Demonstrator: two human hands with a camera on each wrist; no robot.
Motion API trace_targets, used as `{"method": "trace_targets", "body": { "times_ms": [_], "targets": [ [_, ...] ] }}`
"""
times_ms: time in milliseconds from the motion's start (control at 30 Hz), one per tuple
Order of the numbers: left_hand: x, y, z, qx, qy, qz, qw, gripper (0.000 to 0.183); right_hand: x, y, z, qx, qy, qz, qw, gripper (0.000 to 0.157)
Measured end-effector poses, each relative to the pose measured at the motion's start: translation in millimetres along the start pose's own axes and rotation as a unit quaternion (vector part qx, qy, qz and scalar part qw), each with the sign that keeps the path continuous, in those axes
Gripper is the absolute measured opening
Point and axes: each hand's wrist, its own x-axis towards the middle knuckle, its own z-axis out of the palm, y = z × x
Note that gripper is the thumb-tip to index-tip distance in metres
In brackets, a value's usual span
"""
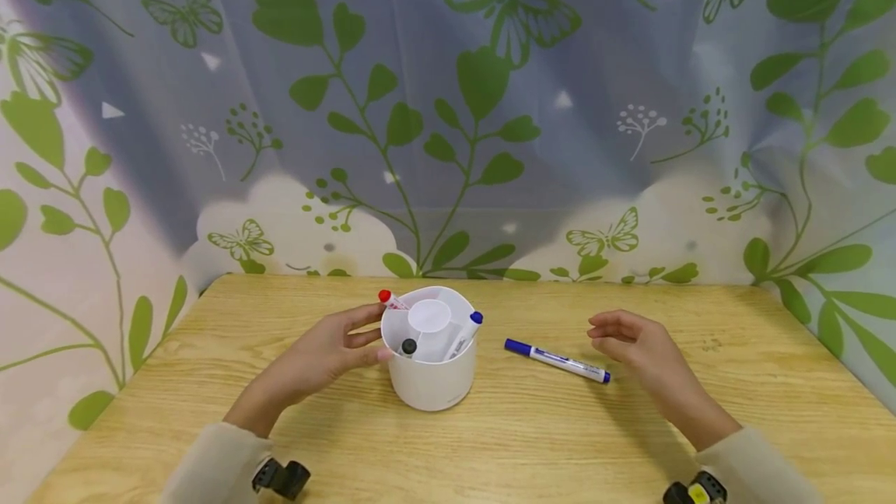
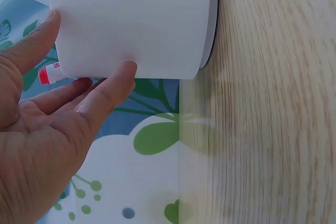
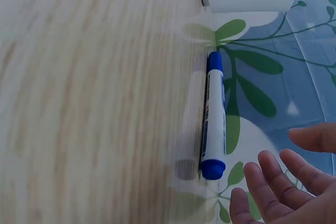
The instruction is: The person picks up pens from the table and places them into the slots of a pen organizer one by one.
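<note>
A white round pen holder (image 1: 434, 387) stands upright on the wooden table. Inside its compartments lean a red-capped marker (image 1: 393, 301), a black-ended marker (image 1: 409, 347) and a blue-ended marker (image 1: 465, 334). My left hand (image 1: 318, 356) rests against the holder's left side, fingers loosely extended and fingertips on its wall and near the rim. Another blue whiteboard marker (image 1: 560, 361) lies on the table right of the holder, its cap toward the holder. My right hand (image 1: 647, 356), holding nothing, hovers just right of that marker with fingers relaxed and slightly bent.
Behind the table (image 1: 336, 442) hangs a curtain (image 1: 434, 201) printed with green leaves and butterflies, reaching down to the back edge. Both wrists carry small black cameras (image 1: 281, 478) on straps, over light sleeves.
</note>
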Motion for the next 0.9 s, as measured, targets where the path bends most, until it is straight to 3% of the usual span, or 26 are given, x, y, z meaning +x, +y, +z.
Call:
{"method": "trace_targets", "body": {
  "times_ms": [367, 700, 900],
  "targets": [
    [1.4, -4.0, 6.4, 0.003, 0.004, -0.019, 0.9998, 0.091, 4, 9, -0.1, -0.016, -0.037, 0.008, 0.999, 0.039],
    [8.5, -5.2, 20.3, -0.060, 0.004, -0.009, 0.9981, 0.105, 5, 15, 6.4, -0.030, -0.046, 0.008, 0.998, 0.043],
    [8.6, -4.8, 22.6, -0.059, 0.014, -0.020, 0.9980, 0.108, 7, 13, 12.2, -0.044, -0.039, 0.004, 0.998, 0.040]
  ]
}}
